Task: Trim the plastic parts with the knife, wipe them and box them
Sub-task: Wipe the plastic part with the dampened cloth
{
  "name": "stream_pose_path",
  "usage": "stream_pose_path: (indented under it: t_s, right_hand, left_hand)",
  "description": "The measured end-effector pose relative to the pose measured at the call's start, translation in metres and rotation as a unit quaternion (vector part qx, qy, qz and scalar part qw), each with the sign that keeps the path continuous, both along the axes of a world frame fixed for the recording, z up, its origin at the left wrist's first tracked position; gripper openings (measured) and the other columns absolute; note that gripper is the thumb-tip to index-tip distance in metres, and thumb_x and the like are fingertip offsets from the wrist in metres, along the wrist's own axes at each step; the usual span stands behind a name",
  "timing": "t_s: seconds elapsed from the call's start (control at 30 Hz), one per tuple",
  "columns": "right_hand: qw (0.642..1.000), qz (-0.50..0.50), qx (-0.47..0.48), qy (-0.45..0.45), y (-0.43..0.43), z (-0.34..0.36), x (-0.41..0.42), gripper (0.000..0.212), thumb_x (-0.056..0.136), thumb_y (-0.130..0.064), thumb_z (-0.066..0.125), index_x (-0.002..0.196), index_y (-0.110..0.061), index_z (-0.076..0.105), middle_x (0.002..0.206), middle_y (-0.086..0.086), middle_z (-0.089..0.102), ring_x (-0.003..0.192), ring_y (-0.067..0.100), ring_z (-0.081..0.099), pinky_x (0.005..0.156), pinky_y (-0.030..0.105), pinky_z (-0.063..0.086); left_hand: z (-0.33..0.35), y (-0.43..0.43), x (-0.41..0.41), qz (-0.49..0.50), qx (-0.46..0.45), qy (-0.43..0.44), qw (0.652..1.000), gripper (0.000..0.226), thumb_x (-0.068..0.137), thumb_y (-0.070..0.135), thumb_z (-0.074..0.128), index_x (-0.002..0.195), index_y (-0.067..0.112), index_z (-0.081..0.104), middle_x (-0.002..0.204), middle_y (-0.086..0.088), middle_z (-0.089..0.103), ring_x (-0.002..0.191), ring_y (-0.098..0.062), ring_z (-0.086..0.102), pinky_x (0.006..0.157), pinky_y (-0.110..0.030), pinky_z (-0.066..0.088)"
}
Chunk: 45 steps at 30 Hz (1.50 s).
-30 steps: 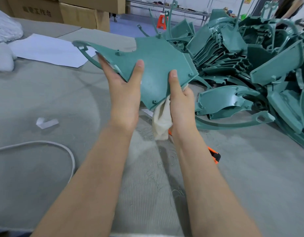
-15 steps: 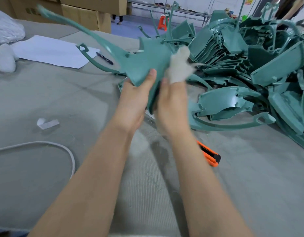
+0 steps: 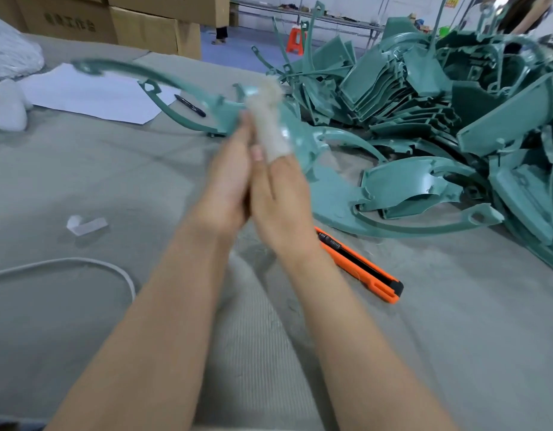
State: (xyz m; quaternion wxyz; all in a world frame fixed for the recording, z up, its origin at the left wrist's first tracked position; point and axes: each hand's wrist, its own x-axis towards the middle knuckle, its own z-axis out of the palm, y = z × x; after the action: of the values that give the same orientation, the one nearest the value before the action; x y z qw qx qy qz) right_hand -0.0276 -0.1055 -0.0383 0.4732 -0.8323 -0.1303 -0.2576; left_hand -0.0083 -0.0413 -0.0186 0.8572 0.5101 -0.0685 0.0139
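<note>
A teal plastic part (image 3: 182, 85) with a long curved arm is held edge-on above the table, its arm reaching far left. My left hand (image 3: 228, 185) grips its near edge. My right hand (image 3: 281, 194) presses a white cloth (image 3: 269, 126) against the part's right face; both are blurred by motion. An orange utility knife (image 3: 362, 269) lies on the table just right of my right forearm. A big heap of teal parts (image 3: 439, 126) fills the right side.
White paper (image 3: 91, 94) with a black pen (image 3: 191, 105) lies far left. A white cable (image 3: 82, 262) loops at the left, near a small white scrap (image 3: 85, 225). Cardboard boxes (image 3: 150, 26) stand behind the table; white foam wrapping (image 3: 8, 101) sits at the far left.
The part has turned from flat to edge-on and its arm has swung left. The cloth moved from under the part up onto its face. The knife is now uncovered.
</note>
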Motion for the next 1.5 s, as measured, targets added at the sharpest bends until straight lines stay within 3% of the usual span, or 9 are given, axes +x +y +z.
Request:
stream_pose_path:
  t_s: [0.13, 0.3, 0.53, 0.77, 0.93, 1.07, 1.2, 1.3, 1.5]
  right_hand:
    - [0.995, 0.087, -0.025, -0.044, 0.019, 0.001, -0.010, 0.045, 0.102, -0.024, 0.032, 0.126, 0.002, 0.061, 0.123, 0.017, 0.064, 0.115, 0.017, 0.049, 0.097, 0.023, 0.036]
    - [0.998, -0.041, -0.040, -0.010, -0.019, 0.006, 0.015, 0.053, 0.105, -0.028, 0.024, 0.153, -0.008, 0.022, 0.162, 0.010, 0.015, 0.151, 0.018, 0.008, 0.123, 0.035, 0.003]
    - [0.998, 0.053, -0.002, -0.042, 0.004, 0.001, -0.007, 0.050, 0.101, -0.030, 0.031, 0.111, 0.001, 0.069, 0.123, 0.017, 0.066, 0.121, 0.029, 0.057, 0.105, 0.049, 0.040]
    - [0.980, -0.027, -0.119, -0.156, 0.000, -0.007, 0.004, 0.024, 0.093, -0.010, 0.057, 0.110, -0.001, 0.071, 0.130, 0.010, 0.063, 0.129, 0.028, 0.053, 0.115, 0.038, 0.023]
    - [0.987, -0.136, -0.021, -0.087, -0.018, -0.005, 0.017, 0.031, 0.099, -0.009, 0.051, 0.126, -0.002, 0.063, 0.142, 0.012, 0.052, 0.133, 0.025, 0.048, 0.115, 0.029, 0.024]
    - [0.948, -0.214, 0.224, 0.068, -0.054, -0.002, 0.028, 0.034, 0.103, -0.020, 0.042, 0.127, -0.001, 0.058, 0.132, 0.015, 0.059, 0.116, 0.024, 0.056, 0.105, 0.034, 0.042]
    - [0.887, -0.062, 0.444, 0.110, -0.072, 0.007, 0.029, 0.024, 0.104, -0.024, 0.043, 0.119, -0.010, 0.056, 0.105, -0.002, 0.066, 0.090, 0.010, 0.064, 0.081, 0.030, 0.053]
    - [0.881, -0.056, 0.447, 0.142, -0.067, 0.009, 0.026, 0.027, 0.105, -0.027, 0.042, 0.094, -0.012, 0.061, 0.076, -0.005, 0.065, 0.066, 0.009, 0.061, 0.060, 0.024, 0.049]
    - [0.916, -0.084, 0.336, 0.201, -0.042, 0.005, 0.026, 0.041, 0.106, -0.035, 0.030, 0.102, -0.011, 0.062, 0.111, 0.014, 0.066, 0.109, 0.031, 0.062, 0.100, 0.045, 0.047]
  left_hand:
    - [-0.006, 0.023, -0.004, 0.031, -0.093, -0.009, 0.995, 0.037, 0.104, 0.041, 0.023, 0.087, 0.022, 0.050, 0.061, 0.013, 0.066, 0.059, 0.001, 0.064, 0.053, -0.010, 0.049]
    - [0.004, -0.008, -0.006, -0.078, -0.009, 0.017, 0.997, 0.054, 0.101, 0.051, 0.019, 0.121, 0.021, 0.059, 0.123, 0.003, 0.065, 0.118, -0.012, 0.058, 0.106, -0.029, 0.042]
    - [-0.002, 0.007, 0.001, -0.101, -0.165, 0.028, 0.981, 0.057, 0.101, 0.053, 0.022, 0.069, 0.022, 0.058, 0.063, 0.007, 0.056, 0.066, -0.005, 0.057, 0.069, -0.019, 0.048]
    - [0.005, 0.008, 0.003, -0.085, -0.260, 0.021, 0.962, 0.042, 0.102, 0.036, 0.031, 0.078, 0.010, 0.053, 0.064, -0.004, 0.062, 0.062, -0.016, 0.064, 0.064, -0.026, 0.057]
    - [0.004, 0.000, 0.000, -0.041, -0.182, 0.040, 0.982, 0.042, 0.103, 0.032, 0.034, 0.124, 0.002, 0.055, 0.122, -0.015, 0.063, 0.102, -0.024, 0.064, 0.094, -0.037, 0.052]
    - [-0.001, -0.007, -0.003, 0.057, -0.036, -0.044, 0.997, 0.020, 0.101, 0.020, 0.044, 0.110, 0.013, 0.061, 0.113, -0.005, 0.069, 0.108, -0.019, 0.065, 0.099, -0.045, 0.049]
    - [-0.003, -0.010, -0.005, -0.020, -0.046, -0.049, 0.998, 0.022, 0.100, 0.022, 0.045, 0.111, 0.012, 0.061, 0.108, -0.002, 0.071, 0.106, -0.017, 0.066, 0.092, -0.038, 0.053]
    - [-0.004, -0.013, -0.006, -0.032, -0.049, -0.047, 0.997, 0.022, 0.101, 0.022, 0.044, 0.112, 0.013, 0.061, 0.106, 0.000, 0.072, 0.103, -0.016, 0.068, 0.084, -0.033, 0.055]
    - [-0.004, -0.018, -0.003, 0.108, 0.026, -0.098, 0.989, 0.014, 0.091, 0.026, 0.057, 0.101, 0.021, 0.065, 0.112, -0.005, 0.069, 0.111, -0.023, 0.063, 0.100, -0.046, 0.047]
